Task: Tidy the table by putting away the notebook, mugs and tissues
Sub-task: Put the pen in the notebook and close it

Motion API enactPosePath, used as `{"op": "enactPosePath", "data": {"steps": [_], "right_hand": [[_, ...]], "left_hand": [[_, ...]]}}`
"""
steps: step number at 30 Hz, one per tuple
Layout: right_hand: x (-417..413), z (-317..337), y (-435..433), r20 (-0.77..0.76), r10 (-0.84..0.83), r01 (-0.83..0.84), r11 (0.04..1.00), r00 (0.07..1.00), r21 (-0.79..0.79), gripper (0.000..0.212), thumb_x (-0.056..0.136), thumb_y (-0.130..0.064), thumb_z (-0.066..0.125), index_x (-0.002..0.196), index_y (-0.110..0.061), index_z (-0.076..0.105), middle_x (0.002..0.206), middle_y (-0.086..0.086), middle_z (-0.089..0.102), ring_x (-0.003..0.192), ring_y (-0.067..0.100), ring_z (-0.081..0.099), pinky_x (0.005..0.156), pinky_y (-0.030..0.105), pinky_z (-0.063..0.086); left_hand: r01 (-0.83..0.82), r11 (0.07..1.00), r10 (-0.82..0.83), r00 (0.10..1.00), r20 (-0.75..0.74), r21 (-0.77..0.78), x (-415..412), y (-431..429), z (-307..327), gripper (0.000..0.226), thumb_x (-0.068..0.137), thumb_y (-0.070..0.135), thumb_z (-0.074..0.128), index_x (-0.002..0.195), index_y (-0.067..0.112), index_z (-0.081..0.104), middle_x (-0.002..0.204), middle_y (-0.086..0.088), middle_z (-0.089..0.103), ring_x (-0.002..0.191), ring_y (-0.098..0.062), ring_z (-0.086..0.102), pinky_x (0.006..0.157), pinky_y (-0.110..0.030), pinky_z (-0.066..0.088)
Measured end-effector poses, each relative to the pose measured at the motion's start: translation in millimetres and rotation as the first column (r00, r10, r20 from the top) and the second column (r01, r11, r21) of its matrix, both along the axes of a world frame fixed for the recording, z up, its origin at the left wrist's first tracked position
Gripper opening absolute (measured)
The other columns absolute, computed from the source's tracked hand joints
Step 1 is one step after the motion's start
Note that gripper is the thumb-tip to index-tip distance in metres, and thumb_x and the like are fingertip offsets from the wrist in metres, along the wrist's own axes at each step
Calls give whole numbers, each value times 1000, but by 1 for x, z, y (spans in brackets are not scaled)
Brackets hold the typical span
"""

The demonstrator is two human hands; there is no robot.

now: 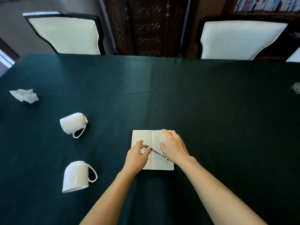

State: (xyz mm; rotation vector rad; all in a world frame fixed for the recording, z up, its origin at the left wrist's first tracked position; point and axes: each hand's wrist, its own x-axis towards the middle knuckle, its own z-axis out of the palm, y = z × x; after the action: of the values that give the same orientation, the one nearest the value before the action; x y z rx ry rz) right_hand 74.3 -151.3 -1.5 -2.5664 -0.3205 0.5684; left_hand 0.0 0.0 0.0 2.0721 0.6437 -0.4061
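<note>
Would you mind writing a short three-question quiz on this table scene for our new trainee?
1. True or false: both mugs stand upright.
2. Which hand pinches the pen: A left, B right, C neither?
3. Fill in: the notebook lies ____ (open/closed).

Key
1. False: the far mug lies on its side, and the near mug is mouth down, tilted.
2. A: left. The right hand rests flat on the right page.
3. Open, with the pen across its pages.

Bonus to spot: one crumpled tissue at far left and another at the right edge of the green tablecloth.
</note>
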Motion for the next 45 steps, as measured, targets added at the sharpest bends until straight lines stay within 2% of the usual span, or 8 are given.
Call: {"op": "enactPosePath", "data": {"steps": [3,8,16,22,28,32,37,45], "right_hand": [[-4,-22,3,-54,-41,40,999,998,-20,55,99,-23,51,152,-18,41,149,8,47,131,29,48,102,39,46],[-23,-47,7,-66,-176,178,984,982,25,35,98,-22,53,130,-15,64,128,6,58,113,29,59,94,37,50],[-34,-60,24,-113,-419,434,873,901,221,17,93,-24,68,106,-17,76,96,0,77,86,18,72,82,34,60],[-28,-58,41,-165,-440,470,830,883,300,14,91,-20,69,98,-19,81,86,-3,80,82,14,75,79,29,60],[-24,-58,48,-177,-479,510,808,860,293,15,88,-17,71,100,-16,80,76,-7,72,75,13,72,75,26,59],[-27,-58,49,-168,-479,507,806,862,305,15,87,-17,72,98,-18,81,70,-14,67,75,11,71,75,24,57],[-28,-60,48,-163,-491,517,799,856,308,13,87,-19,73,98,-18,81,74,-12,69,76,10,71,78,25,58],[-33,-64,43,-179,-523,552,773,834,312,15,89,-28,74,98,-17,77,84,-7,74,78,7,68,67,9,45]], "left_hand": [[-100,989,95,994,-56,-106,2,-3,-17,49,103,37,56,149,21,51,126,2,67,115,-21,64,93,-34,53],[-201,956,178,976,-121,-215,5,-9,-34,36,103,31,54,137,22,62,110,2,70,104,-26,71,97,-49,59],[-223,931,208,975,-81,-290,16,-9,-46,36,105,20,50,139,18,64,114,-13,75,83,-12,68,88,-32,59],[-230,924,217,973,-76,-306,28,-3,-47,37,106,14,49,101,44,72,94,18,78,94,-13,73,92,-31,58],[-212,935,203,977,-58,-286,29,1,-47,41,103,19,51,141,17,64,125,-4,76,115,-27,72,94,-29,56],[-215,938,215,976,-30,-273,24,2,-49,38,105,19,54,141,15,64,124,4,73,107,-12,70,82,-13,50],[-204,946,203,979,-32,-251,23,3,-48,39,105,22,58,142,15,63,104,12,69,98,-9,67,95,-26,54],[-172,975,174,985,5,-141,10,11,-40,38,104,23,56,140,16,64,132,-1,67,111,-13,64,103,-27,48]]}}
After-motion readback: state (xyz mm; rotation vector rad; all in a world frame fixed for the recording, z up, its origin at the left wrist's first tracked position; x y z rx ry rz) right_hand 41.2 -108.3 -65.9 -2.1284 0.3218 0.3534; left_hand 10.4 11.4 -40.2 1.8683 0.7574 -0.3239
